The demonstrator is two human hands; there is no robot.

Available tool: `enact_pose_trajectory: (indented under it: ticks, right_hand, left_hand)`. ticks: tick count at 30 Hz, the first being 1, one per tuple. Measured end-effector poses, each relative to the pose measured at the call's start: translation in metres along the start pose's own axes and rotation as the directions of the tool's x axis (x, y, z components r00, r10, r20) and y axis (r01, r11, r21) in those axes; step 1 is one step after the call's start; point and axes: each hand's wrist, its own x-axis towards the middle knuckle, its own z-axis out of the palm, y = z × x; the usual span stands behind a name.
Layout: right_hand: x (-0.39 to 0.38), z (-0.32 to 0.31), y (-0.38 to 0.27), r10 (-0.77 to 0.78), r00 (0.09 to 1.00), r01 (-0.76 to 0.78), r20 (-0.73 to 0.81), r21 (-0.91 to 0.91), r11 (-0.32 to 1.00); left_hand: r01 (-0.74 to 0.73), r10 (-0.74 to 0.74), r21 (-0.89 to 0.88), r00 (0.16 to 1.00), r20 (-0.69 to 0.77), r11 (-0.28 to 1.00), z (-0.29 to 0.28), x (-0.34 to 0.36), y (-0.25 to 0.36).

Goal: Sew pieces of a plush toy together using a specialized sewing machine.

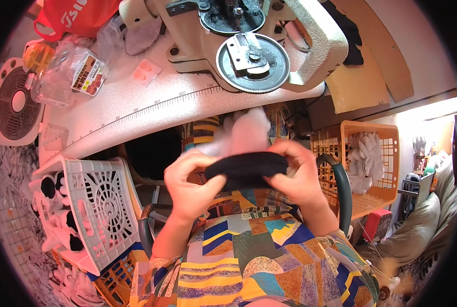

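A tube-shaped knit piece that looks like a sock, with a black end [246,168] and a white body [250,134], is held in front of my torso. My left hand [187,179] grips the left side of the black end between thumb and fingers. On its right side, my right hand [300,171] pinches it the same way. The black edge is stretched wide between both hands, and the white part extends away, blurred. Just beyond is a machine [318,46] with a toothed round dial [277,77], which neither hand touches.
A white table [187,82] with a printed ruler edge carries the machine, a red bag [77,18], clear plastic packaging and a fan [18,102]. At left is a white crate [103,199] of white-and-black knit pieces. An orange basket [393,163] with white pieces stands right, beside a chair armrest [345,199].
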Motion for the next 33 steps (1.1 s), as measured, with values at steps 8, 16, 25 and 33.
enact_pose_trajectory:
  ticks: [8,16,25,33]
  right_hand:
    - [0.005,0.012,0.007,-0.628,0.746,0.386,-0.222,-0.624,0.679]
    - [0.001,0.004,-0.007,-0.243,0.937,0.296,0.249,-0.202,0.934]
    - [-0.016,-0.025,0.046,0.170,0.930,-0.243,0.325,0.201,0.949]
    - [0.009,-0.006,0.039,-0.478,0.872,0.313,-0.104,-0.633,0.708]
  left_hand:
    - [-0.094,0.087,0.104,0.994,0.069,0.990,0.017,-0.007,0.021]
    - [0.562,-0.455,-0.183,0.788,0.415,0.807,0.023,-0.014,0.024]
    - [0.332,-0.269,-0.171,0.912,0.310,0.928,0.028,-0.020,0.033]
    - [-0.334,0.436,0.597,0.900,-0.030,0.730,0.028,-0.032,0.049]
